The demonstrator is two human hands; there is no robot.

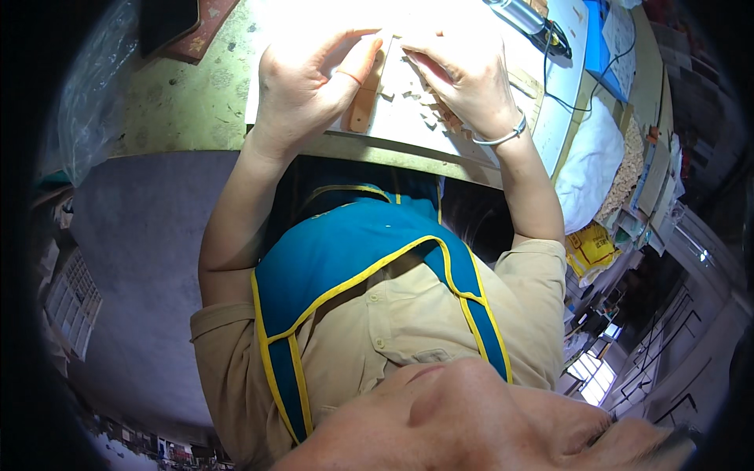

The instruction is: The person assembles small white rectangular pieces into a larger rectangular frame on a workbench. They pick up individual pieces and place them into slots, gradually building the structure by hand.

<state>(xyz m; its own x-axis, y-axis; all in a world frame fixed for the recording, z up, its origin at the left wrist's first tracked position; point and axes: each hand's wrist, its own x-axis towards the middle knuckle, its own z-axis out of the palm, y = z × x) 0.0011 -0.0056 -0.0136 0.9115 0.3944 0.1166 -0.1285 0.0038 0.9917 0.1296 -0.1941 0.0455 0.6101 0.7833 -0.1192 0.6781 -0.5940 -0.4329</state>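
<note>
My left hand (302, 82) rests over the white work surface, its thumb and forefinger brought together near their tips. Facing it, my right hand (471, 78) has its thumb and forefinger curled in the same way, a short gap from the left fingertips. Strong glare hides whatever either pinch holds. A brown wooden strip (361, 108) with small holes lies beside my left thumb, reaching up under the fingertips. Small pale wooden pieces (429, 100) are scattered between the strip and my right hand, some partly beneath that hand.
At the upper right, a silver-and-black cylindrical tool (525, 17) trails a dark cable. Beyond it stands a blue box (603, 47). A white plastic bag (589, 169) lies along the right side. At the left are a dark flat object (167, 23) and clear plastic sheeting (98, 94).
</note>
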